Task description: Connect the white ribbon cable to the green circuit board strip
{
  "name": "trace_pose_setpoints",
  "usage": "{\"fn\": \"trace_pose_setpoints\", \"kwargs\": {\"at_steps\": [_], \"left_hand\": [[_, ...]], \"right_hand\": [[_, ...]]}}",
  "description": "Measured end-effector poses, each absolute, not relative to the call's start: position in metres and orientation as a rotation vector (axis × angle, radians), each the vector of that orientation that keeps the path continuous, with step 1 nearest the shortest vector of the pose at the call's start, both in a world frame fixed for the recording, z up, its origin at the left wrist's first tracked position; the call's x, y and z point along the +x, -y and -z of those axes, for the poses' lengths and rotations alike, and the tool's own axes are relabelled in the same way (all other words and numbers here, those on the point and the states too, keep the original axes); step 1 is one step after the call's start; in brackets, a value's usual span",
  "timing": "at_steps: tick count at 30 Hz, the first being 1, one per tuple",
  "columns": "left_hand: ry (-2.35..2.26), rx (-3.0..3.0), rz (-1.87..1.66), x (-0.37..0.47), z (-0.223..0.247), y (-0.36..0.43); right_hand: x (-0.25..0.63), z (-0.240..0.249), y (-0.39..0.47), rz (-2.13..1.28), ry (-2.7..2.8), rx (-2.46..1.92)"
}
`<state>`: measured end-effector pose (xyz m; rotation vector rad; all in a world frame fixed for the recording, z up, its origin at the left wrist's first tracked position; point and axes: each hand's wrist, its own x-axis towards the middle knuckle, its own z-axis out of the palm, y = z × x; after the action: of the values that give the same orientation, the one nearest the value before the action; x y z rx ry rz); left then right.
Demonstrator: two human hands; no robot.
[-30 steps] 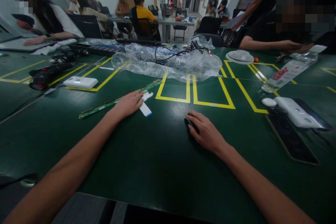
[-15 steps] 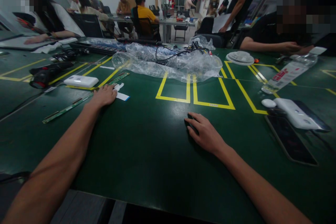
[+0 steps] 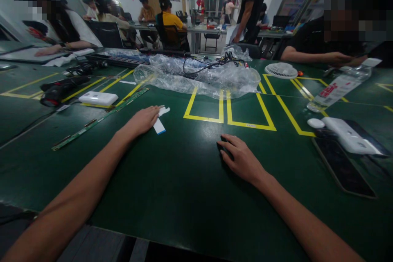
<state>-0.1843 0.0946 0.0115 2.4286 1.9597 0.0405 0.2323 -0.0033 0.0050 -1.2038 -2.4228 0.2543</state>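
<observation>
My left hand (image 3: 141,120) is low over the green table, its fingers together on a white flat ribbon cable (image 3: 159,126). The cable's blue-tipped end sticks out toward me, and a curled white part shows beyond the fingertips. How the fingers grip it is partly hidden. Left of that hand lies a long, narrow green circuit board (image 3: 101,119), apart from it. My right hand (image 3: 241,157) rests on the bare tabletop with fingers spread and nothing in them.
Crumpled clear plastic wrap (image 3: 199,77) with black cables lies across the back. Yellow tape outlines (image 3: 204,120) mark the table. A white device (image 3: 98,98) and a black tool (image 3: 65,91) sit left; a tilted bottle (image 3: 340,86), a fan (image 3: 281,70) and a phone (image 3: 344,168) are right. People sit around.
My left hand has moved right, away from the circuit board, and the ribbon cable has come with it, its blue end turning toward me. My right hand stays in place.
</observation>
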Motion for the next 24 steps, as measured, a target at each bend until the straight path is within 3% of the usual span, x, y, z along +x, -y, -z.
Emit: {"fn": "trace_pose_setpoints", "kwargs": {"at_steps": [10, 24], "left_hand": [[-1.065, 2.965, -0.212, -0.049, -0.013, -0.04], [-0.949, 3.093, -0.304, -0.022, -0.014, -0.013]], "right_hand": [[0.23, -0.006, 0.002, -0.261, 2.4, -1.206], [0.224, -0.006, 0.008, -0.183, 2.524, -1.287]]}}
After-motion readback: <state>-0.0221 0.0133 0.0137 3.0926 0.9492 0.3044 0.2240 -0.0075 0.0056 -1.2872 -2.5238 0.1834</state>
